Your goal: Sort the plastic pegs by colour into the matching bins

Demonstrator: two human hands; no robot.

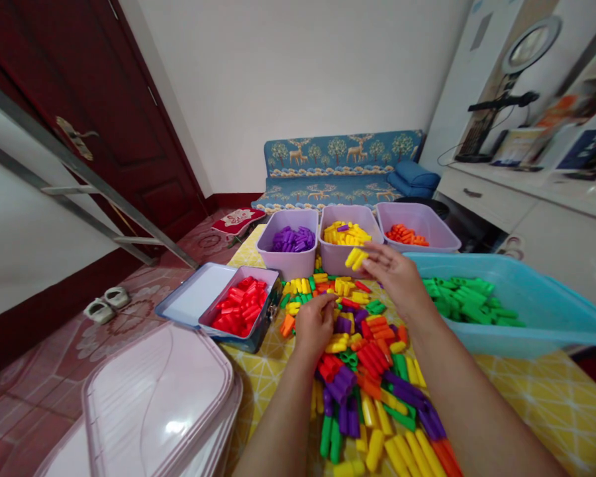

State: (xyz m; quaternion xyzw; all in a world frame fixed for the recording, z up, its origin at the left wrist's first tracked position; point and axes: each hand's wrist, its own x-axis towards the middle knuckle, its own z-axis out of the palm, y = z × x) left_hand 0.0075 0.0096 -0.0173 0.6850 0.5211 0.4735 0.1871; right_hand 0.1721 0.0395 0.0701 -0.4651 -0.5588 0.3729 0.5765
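My right hand (395, 275) is raised in front of the middle lilac bin (345, 257), pinching a yellow double-tube plastic piece (356, 258). My left hand (316, 322) is low over the mixed pile of coloured plastic tube pieces (372, 358). Its fingers are curled together, and their tips are partly hidden, so what they hold cannot be made out. Yellow pieces and one purple piece lie in the middle bin. Purple pieces (293, 240) fill part of the left lilac bin (288, 266), and orange pieces (406, 234) lie in the right lilac bin (440, 228).
Red pieces (241, 306) sit in an open tin box (252, 341) at the left. A blue tub (501, 341) with green pieces (469, 301) stands at the right. Stacked lids (163, 397) lie at the near left. Beyond the yellow tablecloth (536, 384) is a sofa (328, 189).
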